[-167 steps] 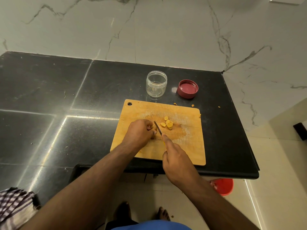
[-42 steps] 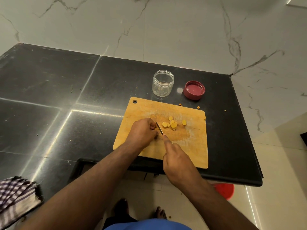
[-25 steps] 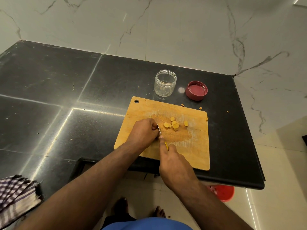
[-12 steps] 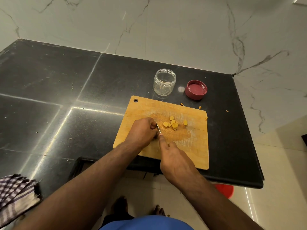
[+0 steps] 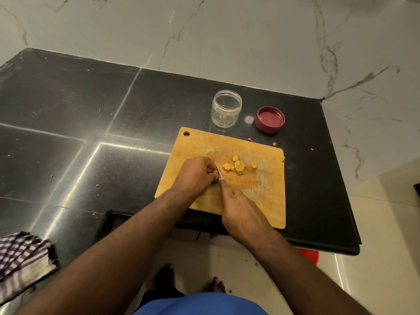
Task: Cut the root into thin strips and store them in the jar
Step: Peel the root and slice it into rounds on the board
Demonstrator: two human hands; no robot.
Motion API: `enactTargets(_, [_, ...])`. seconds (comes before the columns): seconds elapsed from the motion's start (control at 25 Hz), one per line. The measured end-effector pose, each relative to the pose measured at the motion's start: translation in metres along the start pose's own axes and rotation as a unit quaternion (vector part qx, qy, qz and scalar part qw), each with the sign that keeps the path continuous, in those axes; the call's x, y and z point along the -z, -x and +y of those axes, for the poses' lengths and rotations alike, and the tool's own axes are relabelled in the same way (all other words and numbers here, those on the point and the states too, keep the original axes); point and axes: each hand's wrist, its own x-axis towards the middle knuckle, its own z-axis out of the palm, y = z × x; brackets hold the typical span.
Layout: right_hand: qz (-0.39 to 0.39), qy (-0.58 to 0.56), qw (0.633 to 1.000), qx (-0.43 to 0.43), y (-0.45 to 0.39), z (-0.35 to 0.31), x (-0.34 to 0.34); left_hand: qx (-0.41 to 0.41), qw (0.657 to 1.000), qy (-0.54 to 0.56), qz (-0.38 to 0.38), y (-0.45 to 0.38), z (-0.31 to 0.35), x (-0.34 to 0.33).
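Head view: wooden cutting board (image 5: 261,201) on black counter (image 5: 68,133), near its front edge
Left hand (image 5: 196,172): fingers curled tight, pinning something small on board; root itself hidden under fingers, cannot tell how much remains
Right hand (image 5: 243,212): wrapped on knife handle, index finger stretched along top; handle itself covered
Knife (image 5: 217,169): thin blade, just beside left fingertips, tip toward far side
Cut pieces (image 5: 237,166): small cluster of yellow-orange rounds right of blade, one slice (image 5: 254,165) a bit apart; rounds, not strips
Jar (image 5: 226,110): clear, open, upright, just beyond board's far edge; looks empty
Lid (image 5: 269,119): dark red, off, lying inside-up right of jar
Scraps (image 5: 250,139): few orange bits on counter past board's far edge
Cloth (image 5: 21,262): checked, at counter's near-left edge
Progress: early-to-middle, judged; slicing underway
Left to do: finish slicing, likely cut rounds into thin strips, move all to jar, probably cap it
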Motion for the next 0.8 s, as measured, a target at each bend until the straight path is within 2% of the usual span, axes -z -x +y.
enactTargets(0.32, [0.02,-0.061,0.998,-0.005,0.03,0.012,-0.017,0.008,1.0,0.0,0.013,0.0,0.0,-0.002])
enactTargets(0.44, [0.057,-0.075,0.995,0.012,0.038,0.025,-0.02,0.01,1.0,0.004,0.01,0.001,0.0,-0.002])
enactTargets(0.52, [0.084,-0.123,0.989,0.018,0.037,0.033,-0.013,0.009,1.0,0.013,0.006,0.001,-0.001,-0.001])
enactTargets(0.6, [0.099,-0.222,0.97,-0.002,0.033,0.039,-0.004,0.008,1.0,0.018,0.003,0.002,-0.001,-0.001])
enactTargets(0.72, [0.066,-0.447,0.889,-0.072,0.027,0.046,0.009,0.004,1.0,0.02,0.002,0.003,-0.002,-0.001])
enactTargets(0.76, [0.062,-0.481,0.871,-0.082,0.026,0.047,0.011,0.005,1.0,0.023,0.001,0.004,-0.001,-0.001])
enactTargets(0.8, [0.073,-0.465,0.879,-0.08,0.025,0.049,0.012,0.008,1.0,0.028,-0.003,0.004,0.0,-0.001])
